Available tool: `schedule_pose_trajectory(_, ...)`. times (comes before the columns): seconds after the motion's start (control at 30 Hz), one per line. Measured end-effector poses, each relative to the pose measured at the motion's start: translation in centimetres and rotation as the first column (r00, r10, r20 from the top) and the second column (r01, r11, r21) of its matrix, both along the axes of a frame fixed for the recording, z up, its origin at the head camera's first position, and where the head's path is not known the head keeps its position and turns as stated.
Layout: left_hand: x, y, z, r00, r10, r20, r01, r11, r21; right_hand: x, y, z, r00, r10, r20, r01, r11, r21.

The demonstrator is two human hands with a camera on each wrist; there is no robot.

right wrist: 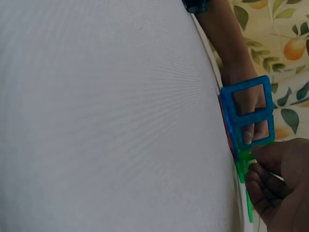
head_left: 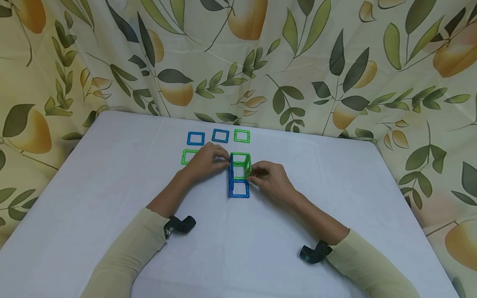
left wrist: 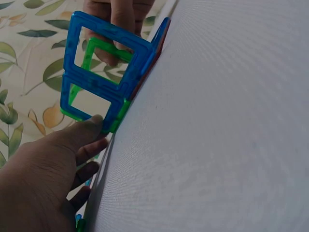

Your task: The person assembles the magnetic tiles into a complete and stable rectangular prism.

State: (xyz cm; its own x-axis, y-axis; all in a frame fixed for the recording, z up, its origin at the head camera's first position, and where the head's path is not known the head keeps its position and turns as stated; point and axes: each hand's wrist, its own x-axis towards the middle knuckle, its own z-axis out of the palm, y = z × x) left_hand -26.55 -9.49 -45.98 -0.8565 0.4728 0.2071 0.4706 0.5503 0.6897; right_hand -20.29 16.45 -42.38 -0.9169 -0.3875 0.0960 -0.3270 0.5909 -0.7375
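Near the middle of the white table (head_left: 242, 263), slightly toward its far edge, stands the frame assembly (head_left: 241, 178): a blue wall (left wrist: 96, 79) upright along its nine-o'clock side, green frames behind and at three, a blue frame (head_left: 240, 196) flat at six. At three o'clock the right hand (head_left: 274, 179) pinches the upright green frame (head_left: 248, 165). At ten the left hand (head_left: 204, 161) has its thumb on the blue wall; whether its fingers close round it, I cannot tell. This hand stands between the assembly and a loose green frame (head_left: 185, 157), which it partly covers. Farther off lie two loose blue frames (head_left: 188, 138) at ten and eleven, and another green frame (head_left: 241, 142) at twelve. The far table edge runs just beyond these, with a patterned curtain (head_left: 219, 49) behind. Both side edges are well apart from the hands. Toward six, white cloth spreads broadly between the forearms.
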Motion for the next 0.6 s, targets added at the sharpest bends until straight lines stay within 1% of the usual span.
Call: schedule_pose_trajectory(0.6, -0.03, 0.05, 0.04, 1.000, -0.006, 0.009, 0.005, 1.000, 0.025, -0.23, 0.23, -0.11, 1.000, 0.013, 0.015, -0.013, 1.000, 0.005)
